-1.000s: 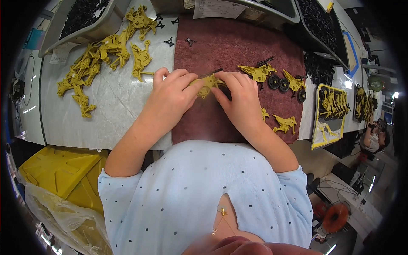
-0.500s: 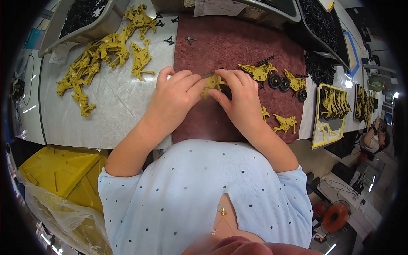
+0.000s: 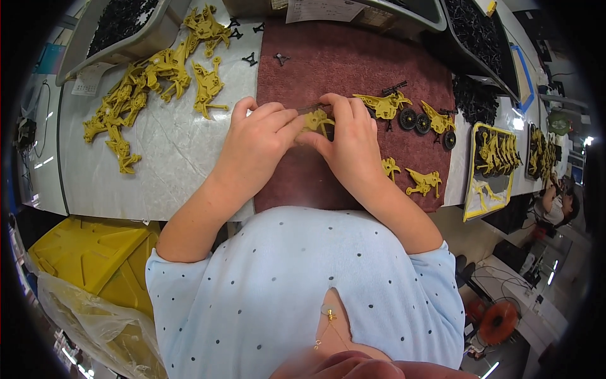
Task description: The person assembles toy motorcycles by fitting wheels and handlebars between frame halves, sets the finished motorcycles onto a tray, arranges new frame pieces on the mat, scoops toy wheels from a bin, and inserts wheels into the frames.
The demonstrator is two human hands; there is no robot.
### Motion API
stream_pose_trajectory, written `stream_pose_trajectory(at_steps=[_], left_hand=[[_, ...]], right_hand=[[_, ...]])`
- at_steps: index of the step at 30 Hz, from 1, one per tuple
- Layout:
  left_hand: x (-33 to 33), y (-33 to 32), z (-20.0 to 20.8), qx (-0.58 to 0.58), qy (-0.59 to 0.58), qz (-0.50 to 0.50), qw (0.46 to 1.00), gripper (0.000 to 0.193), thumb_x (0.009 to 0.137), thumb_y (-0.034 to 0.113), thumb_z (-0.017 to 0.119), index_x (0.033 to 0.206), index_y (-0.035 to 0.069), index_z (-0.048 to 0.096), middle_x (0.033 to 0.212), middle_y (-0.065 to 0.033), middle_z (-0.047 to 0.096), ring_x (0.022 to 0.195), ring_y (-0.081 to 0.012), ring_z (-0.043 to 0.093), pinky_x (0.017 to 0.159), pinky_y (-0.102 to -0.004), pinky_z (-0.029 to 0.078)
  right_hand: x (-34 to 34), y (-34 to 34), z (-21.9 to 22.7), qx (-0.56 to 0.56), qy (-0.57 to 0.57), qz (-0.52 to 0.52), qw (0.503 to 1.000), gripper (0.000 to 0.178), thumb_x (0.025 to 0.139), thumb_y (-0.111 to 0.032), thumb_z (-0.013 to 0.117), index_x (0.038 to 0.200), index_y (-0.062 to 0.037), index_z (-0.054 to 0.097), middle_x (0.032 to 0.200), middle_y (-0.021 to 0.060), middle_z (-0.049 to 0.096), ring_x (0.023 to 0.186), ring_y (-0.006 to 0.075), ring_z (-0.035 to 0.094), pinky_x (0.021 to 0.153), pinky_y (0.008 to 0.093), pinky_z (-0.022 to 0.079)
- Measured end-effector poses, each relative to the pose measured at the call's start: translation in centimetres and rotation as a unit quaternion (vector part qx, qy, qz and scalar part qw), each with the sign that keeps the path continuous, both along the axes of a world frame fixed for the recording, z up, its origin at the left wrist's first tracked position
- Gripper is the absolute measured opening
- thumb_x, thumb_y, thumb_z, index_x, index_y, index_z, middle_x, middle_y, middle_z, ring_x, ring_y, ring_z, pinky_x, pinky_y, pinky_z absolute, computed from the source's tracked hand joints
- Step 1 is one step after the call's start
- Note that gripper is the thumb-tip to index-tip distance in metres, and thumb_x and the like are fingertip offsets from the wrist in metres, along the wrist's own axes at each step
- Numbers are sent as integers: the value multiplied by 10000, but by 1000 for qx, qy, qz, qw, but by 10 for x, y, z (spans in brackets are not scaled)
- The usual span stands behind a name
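Yellow part [image 3: 317,121]: held above the red cloth [image 3: 293,183], between the two hands; blurred.
Left hand [image 3: 262,134]: fingers bent together, pinching the part's left end.
Right hand [image 3: 352,136]: thumb at the part's lower edge, forefinger raised near the dark rod [image 3: 309,108]; cannot tell whether it grips.
Risk, rod: may bend or skew if pushed off line, being thin.
Risk, yellow part: could twist loose if the hands press unevenly; a thin lug might crack under force.
Risk, wheels [image 3: 408,119]: might roll or scatter if the right forearm swept across the cloth.
Cloth: matte, towel-like pile, creased little.
Yellow heap [image 3: 165,71]: hard plastic by its look, angular, pierced with holes, tangled.
Black piece [image 3: 250,59]: small, three-armed, on the tabletop [image 3: 173,148].
Tabletop: pale grey, glossy, faintly streaked.
Wheels: round, black, spoked.
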State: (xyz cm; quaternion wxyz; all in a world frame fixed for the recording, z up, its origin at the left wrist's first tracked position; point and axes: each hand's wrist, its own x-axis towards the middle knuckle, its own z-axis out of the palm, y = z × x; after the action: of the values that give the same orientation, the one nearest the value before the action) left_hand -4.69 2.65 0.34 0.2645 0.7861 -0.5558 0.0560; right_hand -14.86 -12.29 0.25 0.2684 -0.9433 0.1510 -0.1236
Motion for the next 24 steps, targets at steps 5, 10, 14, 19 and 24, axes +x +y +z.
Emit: stream_pose_trajectory(at_steps=[5, 10, 14, 19, 24], left_hand=[[2, -1, 4, 1, 5, -6, 1000, 255, 736, 142, 666, 981, 72, 677, 960, -23, 659, 941, -172, 595, 896, -391, 367], [12, 0, 4, 6, 25, -52, 998, 204, 755, 144, 642, 935, 50, 669, 887, -19, 646, 889, -163, 599, 895, -391, 371], [5, -5, 3, 0, 0, -41, 999, 173, 742, 118, 619, 889, 38, 663, 826, -30, 620, 845, -175, 589, 875, -377, 390], [3, -11, 0, -22, -13, -25, 999, 78, 694, 70, 588, 755, 39, 627, 744, -58, 560, 782, -201, 568, 822, -344, 420], [3, -10, -2, -11, 10, -29, 999, 24, 680, 65, 582, 680, 43, 574, 728, -71, 543, 781, -219, 565, 837, -361, 429]], right_hand=[[7, 2, 6, -25, 27, -2, 999, 578, 698, -282, 798, 1159, -66, 525, 1021, 122, 511, 968, 313, 513, 781, 430, 401], [14, 0, 16, -43, 54, 18, 997, 607, 683, -276, 810, 1162, -41, 519, 1038, 141, 502, 970, 330, 508, 770, 451, 407], [16, 1, 13, -123, 62, 37, 990, 637, 700, -270, 789, 1218, -21, 514, 1158, 169, 504, 1035, 332, 506, 826, 445, 419], [23, 0, 12, -238, 74, 97, 964, 550, 746, -209, 722, 1212, 21, 542, 1248, 190, 498, 1099, 338, 500, 885, 429, 423], [30, 6, 20, -222, 168, 132, 951, 473, 730, -135, 685, 1145, 59, 566, 1138, 172, 526, 1022, 311, 522, 866, 380, 439]])
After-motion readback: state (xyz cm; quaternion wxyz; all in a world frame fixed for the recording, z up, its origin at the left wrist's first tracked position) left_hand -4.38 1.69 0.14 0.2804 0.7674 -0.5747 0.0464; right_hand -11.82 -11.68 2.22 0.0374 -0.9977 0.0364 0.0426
